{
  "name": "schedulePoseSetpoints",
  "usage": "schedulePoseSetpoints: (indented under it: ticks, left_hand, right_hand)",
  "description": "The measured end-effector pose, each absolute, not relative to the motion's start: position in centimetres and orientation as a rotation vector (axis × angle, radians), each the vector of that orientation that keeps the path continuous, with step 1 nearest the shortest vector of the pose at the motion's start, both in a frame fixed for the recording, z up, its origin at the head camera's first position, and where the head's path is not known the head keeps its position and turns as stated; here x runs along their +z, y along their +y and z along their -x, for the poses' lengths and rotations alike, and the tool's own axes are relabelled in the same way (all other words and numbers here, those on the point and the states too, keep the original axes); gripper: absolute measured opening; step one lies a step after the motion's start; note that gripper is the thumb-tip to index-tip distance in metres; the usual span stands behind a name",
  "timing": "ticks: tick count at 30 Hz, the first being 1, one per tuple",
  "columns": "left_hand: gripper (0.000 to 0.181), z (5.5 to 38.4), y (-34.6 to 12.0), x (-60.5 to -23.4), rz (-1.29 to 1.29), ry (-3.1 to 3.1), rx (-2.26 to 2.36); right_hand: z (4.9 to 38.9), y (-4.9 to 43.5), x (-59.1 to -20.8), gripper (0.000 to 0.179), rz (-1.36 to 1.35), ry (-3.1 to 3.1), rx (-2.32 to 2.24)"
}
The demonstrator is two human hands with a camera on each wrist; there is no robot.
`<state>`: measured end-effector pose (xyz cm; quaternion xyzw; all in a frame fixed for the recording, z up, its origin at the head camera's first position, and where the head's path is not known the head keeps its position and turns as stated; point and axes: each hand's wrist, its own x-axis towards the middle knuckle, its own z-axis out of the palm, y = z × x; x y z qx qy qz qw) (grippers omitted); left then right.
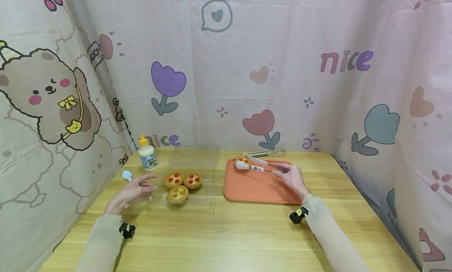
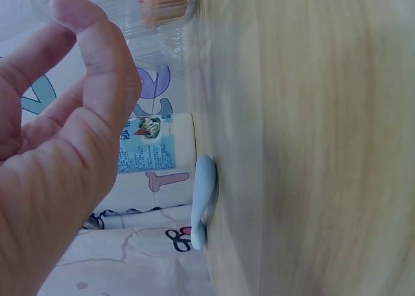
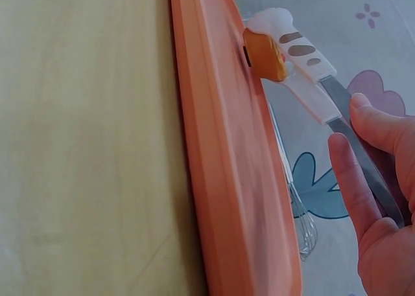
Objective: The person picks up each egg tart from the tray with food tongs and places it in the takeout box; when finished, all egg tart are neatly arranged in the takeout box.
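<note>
Between finger and thumb, my right hand (image 1: 290,178) holds metal tongs (image 3: 363,150) with white paw-shaped tips. A small tart (image 3: 264,55) sits between those tips, at the far left part of the orange tray (image 1: 254,189). My left hand (image 1: 135,193) hovers at the left side of a clear plastic box (image 1: 208,201), fingers loosely bent and holding nothing; a fingertip overlaps the box edge in the left wrist view. Inside the box are three tarts: two with red toppings (image 1: 174,179) and one with yellow pieces (image 1: 177,194).
A white bottle with a yellow cap (image 1: 148,156) stands at the back left. Beside it lies a pale blue spoon (image 2: 203,192), close to my left hand. A whisk (image 1: 272,153) lies behind the tray. Patterned curtains (image 1: 219,107) enclose the wooden table (image 1: 226,240).
</note>
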<state>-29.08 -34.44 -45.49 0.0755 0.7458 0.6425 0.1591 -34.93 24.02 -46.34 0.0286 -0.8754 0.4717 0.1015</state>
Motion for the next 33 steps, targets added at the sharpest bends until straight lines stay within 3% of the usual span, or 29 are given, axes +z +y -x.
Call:
schedulePoseSetpoints:
  ticks: [33]
  left_hand:
    - [0.069,29.01,-34.35,-45.36,-0.215,2.160,1.815]
  right_hand:
    - [34.15,23.28,-45.63,0.055,-0.187,-2.575,1.623]
